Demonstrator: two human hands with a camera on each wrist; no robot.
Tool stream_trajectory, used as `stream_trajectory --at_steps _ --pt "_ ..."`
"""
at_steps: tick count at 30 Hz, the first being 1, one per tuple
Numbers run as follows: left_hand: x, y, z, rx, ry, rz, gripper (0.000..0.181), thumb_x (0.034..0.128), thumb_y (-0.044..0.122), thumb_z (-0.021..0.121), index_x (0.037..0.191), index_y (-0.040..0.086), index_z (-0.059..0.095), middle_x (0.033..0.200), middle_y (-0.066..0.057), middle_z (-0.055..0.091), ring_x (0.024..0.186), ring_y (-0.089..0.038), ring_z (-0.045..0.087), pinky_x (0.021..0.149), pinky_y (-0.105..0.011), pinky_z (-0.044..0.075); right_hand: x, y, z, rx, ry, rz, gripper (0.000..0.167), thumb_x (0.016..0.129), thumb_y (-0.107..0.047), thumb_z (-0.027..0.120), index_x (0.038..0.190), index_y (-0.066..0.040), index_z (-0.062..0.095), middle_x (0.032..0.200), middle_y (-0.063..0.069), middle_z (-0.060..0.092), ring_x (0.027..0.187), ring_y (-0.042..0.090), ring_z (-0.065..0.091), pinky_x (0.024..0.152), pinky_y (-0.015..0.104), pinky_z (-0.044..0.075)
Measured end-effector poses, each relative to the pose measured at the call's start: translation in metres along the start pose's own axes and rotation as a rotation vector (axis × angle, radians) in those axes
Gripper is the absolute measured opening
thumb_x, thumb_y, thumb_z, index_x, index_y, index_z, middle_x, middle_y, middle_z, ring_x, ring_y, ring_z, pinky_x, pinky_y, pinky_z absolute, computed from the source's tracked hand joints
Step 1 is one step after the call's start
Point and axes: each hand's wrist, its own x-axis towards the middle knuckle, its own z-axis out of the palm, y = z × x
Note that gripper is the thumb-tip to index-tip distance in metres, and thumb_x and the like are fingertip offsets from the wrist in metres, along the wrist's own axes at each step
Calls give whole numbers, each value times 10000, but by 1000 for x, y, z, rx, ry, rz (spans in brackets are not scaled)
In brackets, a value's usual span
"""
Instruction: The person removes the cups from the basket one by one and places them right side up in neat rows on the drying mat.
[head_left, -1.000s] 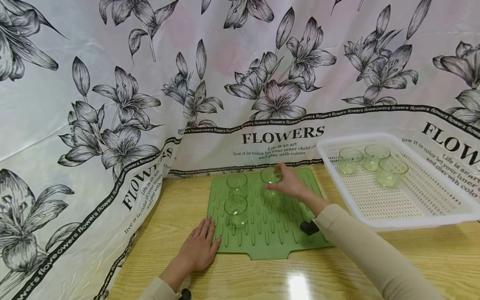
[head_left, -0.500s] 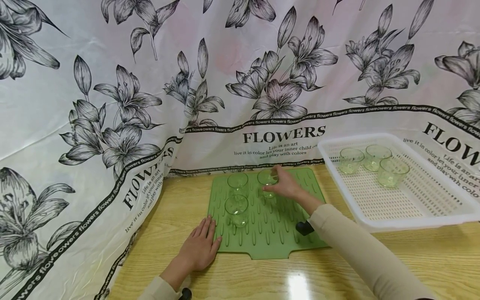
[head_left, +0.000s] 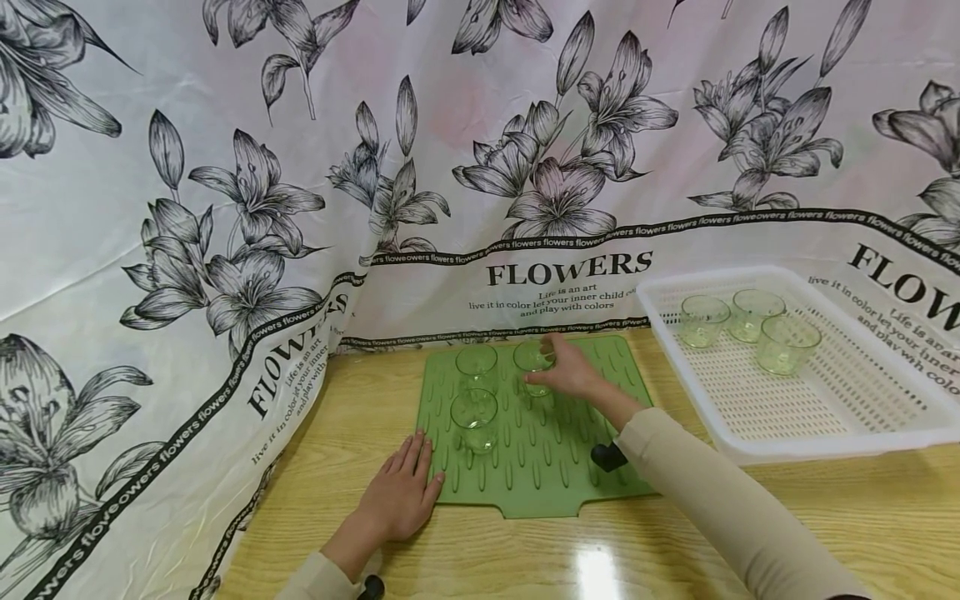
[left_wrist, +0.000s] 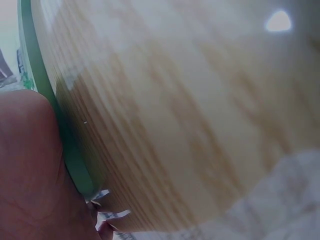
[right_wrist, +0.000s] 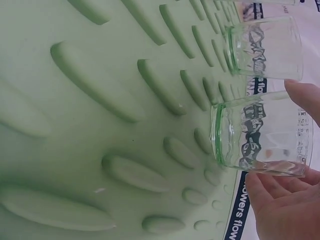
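Near the back of the green ridged drying mat point(head_left: 555, 450), my right hand point(head_left: 570, 375) holds a clear, greenish drinking glass point(head_left: 534, 360) upright. In the right wrist view, the thumb and fingers lie on opposite sides of this glass point(right_wrist: 270, 135), whose base appears to meet the mat. Left of it, two similar glasses stand on the mat, a back glass point(head_left: 477, 367) and a front glass point(head_left: 475, 417). My left hand point(head_left: 397, 496) lies flat with straight fingers, across the table and the mat's left edge. The left wrist view shows only part of that hand point(left_wrist: 30, 160) beside the green mat edge.
A white perforated plastic basket point(head_left: 750, 446) stands right of the mat, with three similar glasses point(head_left: 786, 346) towards its back left. Wooden table point(head_left: 480, 558) surrounds the mat. A flower-printed cloth point(head_left: 420, 300) hangs behind and along the left.
My right hand has moved the glass slightly left, towards the other two on the mat, and has stayed nearly still over the last half second. The left hand has not moved.
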Motion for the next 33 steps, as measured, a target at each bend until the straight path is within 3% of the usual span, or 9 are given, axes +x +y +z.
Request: stream_trajectory --at_steps 12,33 --pt "0 1 1 -15 10 8 691 1121 476 263 1612 -10 248 1695 -192 132 1555 -381 159 1220 -549 251 -2 4 0 54 -6 -3 852 914 -193 789 1556 18 271 1500 277 446 1343 461 459 1052 579 459" --pt "2 -3 8 25 34 7 711 1116 511 226 1620 9 244 1699 -181 129 1555 -368 171 1220 -528 264 -6 9 -2 44 4 -27 876 906 -180 799 1563 33 262 1454 299 472 1363 475 444 1109 595 405"
